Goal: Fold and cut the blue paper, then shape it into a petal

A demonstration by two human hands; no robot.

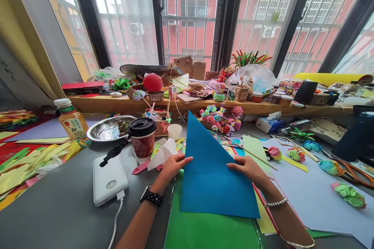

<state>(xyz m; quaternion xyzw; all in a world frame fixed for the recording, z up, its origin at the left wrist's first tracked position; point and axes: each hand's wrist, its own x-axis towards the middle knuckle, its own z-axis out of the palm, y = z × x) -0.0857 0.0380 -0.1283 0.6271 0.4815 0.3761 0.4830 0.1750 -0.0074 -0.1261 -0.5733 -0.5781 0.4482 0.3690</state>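
Observation:
A sheet of blue paper [214,179] is raised over a green sheet [210,231], its upper part narrowing to a point. A faint horizontal crease crosses its middle. My left hand [174,165] pinches the left edge, thumb on the near face and fingers behind it. On the slanted right edge, my right hand [248,168] grips the paper in the same way. The fingers behind the sheet are partly hidden. White tissue [165,153] and pink paper strips lie just beyond my left hand.
A white power bank [109,181] with a cable lies at left, near a lidded coffee cup [142,136], a metal plate [101,130] and a juice bottle [71,118]. Crumpled paper flowers [349,194] and orange-handled scissors [358,175] are at right. A cluttered ledge [128,105] runs below the windows.

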